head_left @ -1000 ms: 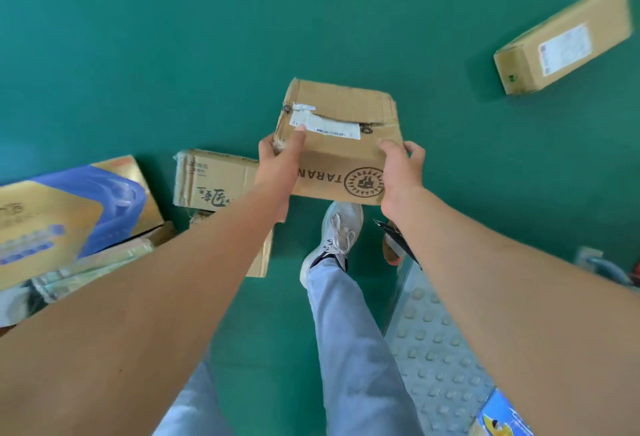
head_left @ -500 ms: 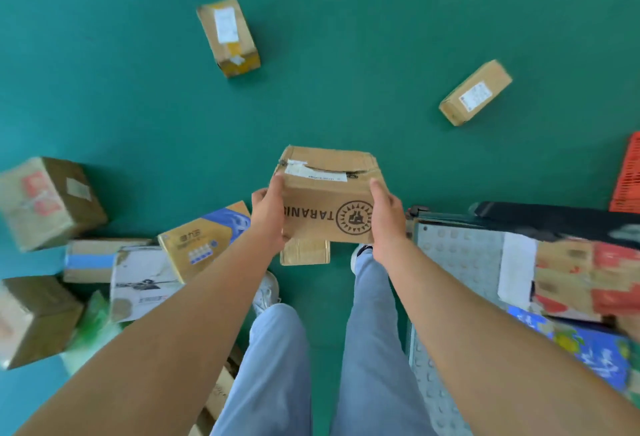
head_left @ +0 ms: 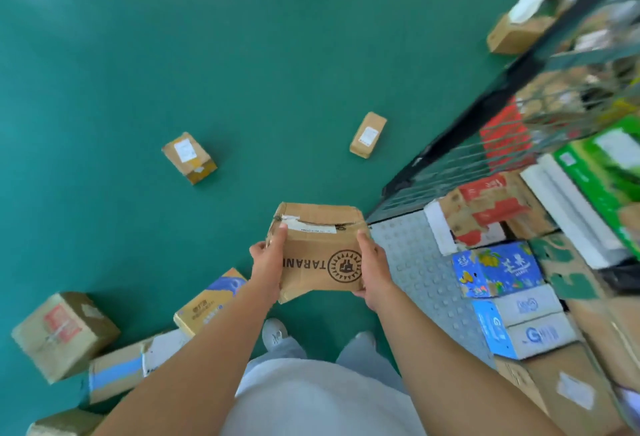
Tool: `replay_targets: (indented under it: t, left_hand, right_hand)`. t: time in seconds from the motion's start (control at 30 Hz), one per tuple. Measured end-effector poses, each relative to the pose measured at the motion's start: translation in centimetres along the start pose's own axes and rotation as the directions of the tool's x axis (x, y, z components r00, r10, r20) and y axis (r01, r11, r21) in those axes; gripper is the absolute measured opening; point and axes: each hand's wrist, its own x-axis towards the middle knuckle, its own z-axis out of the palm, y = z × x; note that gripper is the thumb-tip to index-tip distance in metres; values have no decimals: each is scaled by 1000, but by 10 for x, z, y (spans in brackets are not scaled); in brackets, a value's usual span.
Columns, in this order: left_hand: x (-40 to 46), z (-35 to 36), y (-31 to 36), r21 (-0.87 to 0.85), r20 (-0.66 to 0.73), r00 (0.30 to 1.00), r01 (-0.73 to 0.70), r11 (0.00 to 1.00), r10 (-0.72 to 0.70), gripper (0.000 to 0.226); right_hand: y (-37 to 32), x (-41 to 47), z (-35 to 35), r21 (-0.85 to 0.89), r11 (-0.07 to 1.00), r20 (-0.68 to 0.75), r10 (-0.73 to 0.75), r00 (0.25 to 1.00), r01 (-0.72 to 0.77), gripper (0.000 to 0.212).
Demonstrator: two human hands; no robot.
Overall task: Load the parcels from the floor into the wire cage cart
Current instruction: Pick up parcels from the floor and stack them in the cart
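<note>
Both hands, left hand [head_left: 268, 264] and right hand [head_left: 372, 267], clasp the dented cardboard parcel [head_left: 320, 250] by its sides; it looks light, soft-cornered, best gripped there.

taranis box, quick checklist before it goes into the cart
1. Grip: left hand and right hand clasp opposite sides of the Taranis box: ok.
2. Box clear of the floor: ok.
3. Box condition: top edge torn, label peeling: not ok.
4. Bare studded cart deck beside the blue box: ok.
5. Box already over the deck: not ok.
6. Weight: cannot tell.
</note>
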Motion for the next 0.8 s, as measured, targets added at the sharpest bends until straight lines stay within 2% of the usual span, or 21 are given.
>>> replay_targets:
  t: [0.07, 0.2, 0.37, 0.47, 0.67, 0.8]
  left_hand:
    - [-15, 20, -10, 39, 14, 1000, -3, 999, 2, 77]
    - [-53, 69, -35, 132, 62, 998, -5, 991, -3, 55]
    - [-86, 137, -85, 209, 189, 981, 6, 978, -46, 82]
    - [-124, 178, -115, 298, 221, 975, -41, 954, -28, 72]
    - [-169, 248, -179, 409, 295, 955, -111, 906, -16, 67]
    - [-185, 280, -198, 470, 327, 945, -143, 871, -21, 69]
  right_hand:
    - [9, -9, -28, 56, 998, -32, -3, 999, 4, 78]
    - [29, -21, -95, 173, 985, -111, 12, 994, 7, 66]
    - [65, -35, -188, 308, 951, -208, 38, 977, 28, 64]
    - [89, -48, -246, 366, 930, -240, 54, 969, 39, 57]
    - [139, -55, -345, 468, 881, -293, 81, 953, 69, 79]
    - [156, -56, -384, 542, 838, -273, 107, 956, 61, 80]
